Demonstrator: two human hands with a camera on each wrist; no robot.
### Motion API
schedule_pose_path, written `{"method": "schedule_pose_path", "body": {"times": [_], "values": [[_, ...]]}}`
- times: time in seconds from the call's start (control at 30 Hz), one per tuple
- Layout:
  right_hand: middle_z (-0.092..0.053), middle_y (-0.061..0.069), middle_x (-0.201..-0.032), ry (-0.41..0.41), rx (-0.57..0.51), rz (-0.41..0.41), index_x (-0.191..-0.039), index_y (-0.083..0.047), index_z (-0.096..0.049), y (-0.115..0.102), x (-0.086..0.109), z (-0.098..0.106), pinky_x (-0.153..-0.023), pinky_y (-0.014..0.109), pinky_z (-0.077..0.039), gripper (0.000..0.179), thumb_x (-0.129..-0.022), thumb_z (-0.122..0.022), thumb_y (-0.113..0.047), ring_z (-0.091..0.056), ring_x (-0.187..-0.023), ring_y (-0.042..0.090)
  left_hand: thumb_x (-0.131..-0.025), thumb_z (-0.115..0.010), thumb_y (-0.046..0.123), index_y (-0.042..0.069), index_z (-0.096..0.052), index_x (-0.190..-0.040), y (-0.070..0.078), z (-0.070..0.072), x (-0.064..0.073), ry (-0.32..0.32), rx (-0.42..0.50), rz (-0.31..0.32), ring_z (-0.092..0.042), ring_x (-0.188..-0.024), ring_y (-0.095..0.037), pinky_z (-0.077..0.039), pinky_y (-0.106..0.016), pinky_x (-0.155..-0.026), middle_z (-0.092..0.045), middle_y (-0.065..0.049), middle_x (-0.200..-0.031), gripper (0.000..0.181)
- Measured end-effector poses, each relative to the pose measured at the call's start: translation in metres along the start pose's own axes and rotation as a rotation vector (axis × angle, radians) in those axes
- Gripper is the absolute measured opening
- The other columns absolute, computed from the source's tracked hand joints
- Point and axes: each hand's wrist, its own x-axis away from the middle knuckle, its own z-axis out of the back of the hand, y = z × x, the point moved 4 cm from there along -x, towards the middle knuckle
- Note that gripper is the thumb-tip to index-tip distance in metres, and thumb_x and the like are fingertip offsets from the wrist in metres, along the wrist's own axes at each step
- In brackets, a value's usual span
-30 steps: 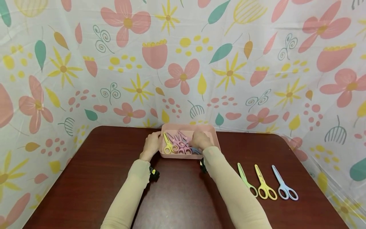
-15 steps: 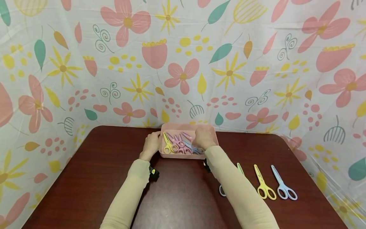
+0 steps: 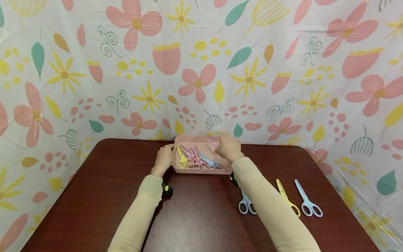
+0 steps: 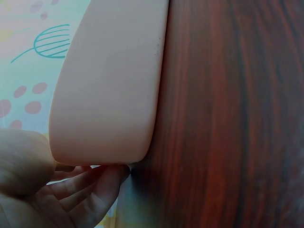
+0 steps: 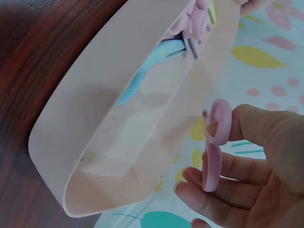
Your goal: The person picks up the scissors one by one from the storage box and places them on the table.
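Observation:
My right hand (image 3: 229, 148) holds pink scissors (image 5: 225, 124) by their finger loops, raised over the right end of a pink tray (image 3: 204, 171). The blades (image 3: 213, 141) point toward the back left. At the tray's left end, my left hand (image 3: 164, 159) grips the rim, its thumb and fingers around the end wall (image 4: 102, 142) in the left wrist view. Inside the tray, yellow scissors (image 3: 181, 156) lie at the left. Several pink scissors (image 3: 196, 158) overlap in the middle, with blue scissors (image 3: 211, 161) to their right.
On the table's right side lie yellow scissors (image 3: 282, 190) and blue scissors (image 3: 303, 192). Another blue pair (image 3: 245, 198) is partly hidden under my right forearm (image 3: 267, 199). A flowered cloth (image 3: 195, 52) hangs behind the dark wooden table (image 3: 195, 217).
My right hand has come up and rightward out of the tray's contents with the pink scissors. The blue scissors in the tray are now uncovered. My left hand stays at the tray's end.

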Motion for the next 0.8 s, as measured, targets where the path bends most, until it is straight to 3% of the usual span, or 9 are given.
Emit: {"method": "schedule_pose_path", "body": {"times": [0.17,0.37,0.57,0.8], "values": [[-0.054,0.003,-0.062,0.066,0.002,0.016,-0.060,-0.012,-0.051,0.004,0.007,0.007,-0.067,0.044,-0.044,0.030,-0.080,-0.070,-0.024,-0.052,-0.062,0.024,-0.104,-0.048,0.020,0.003,-0.058,-0.135,0.000,0.000,0.000,0.009,-0.013,-0.003,-0.055,-0.059,-0.022,-0.045,-0.038,-0.067,-0.063,-0.011,-0.080,0.037],[-0.036,-0.002,-0.050,0.127,-0.074,0.034,-0.056,-0.012,-0.046,0.008,0.025,0.011,-0.056,0.040,-0.037,0.038,-0.079,-0.073,-0.027,-0.038,-0.050,0.019,-0.104,-0.047,0.020,0.003,-0.057,-0.136,-0.002,-0.001,0.000,0.010,-0.018,-0.003,-0.054,-0.059,-0.023,-0.045,-0.039,-0.067,-0.062,-0.011,-0.081,0.037],[-0.050,0.003,-0.058,0.176,-0.147,0.007,-0.067,-0.012,-0.057,0.020,0.048,0.010,-0.063,0.044,-0.040,0.031,-0.081,-0.074,-0.033,-0.050,-0.060,0.024,-0.104,-0.047,0.019,0.003,-0.057,-0.137,-0.002,-0.002,0.001,0.004,-0.012,0.001,-0.052,-0.058,-0.022,-0.043,-0.037,-0.063,-0.063,-0.011,-0.082,0.037],[-0.050,0.003,-0.055,0.228,-0.244,-0.054,-0.059,-0.012,-0.056,0.028,0.079,0.016,-0.059,0.040,-0.039,0.034,-0.081,-0.072,-0.032,-0.051,-0.057,0.024,-0.104,-0.047,0.018,0.003,-0.056,-0.137,0.001,0.001,0.003,0.006,0.009,0.003,-0.048,-0.054,-0.022,-0.040,-0.036,-0.057,-0.058,-0.010,-0.074,0.037]]}}
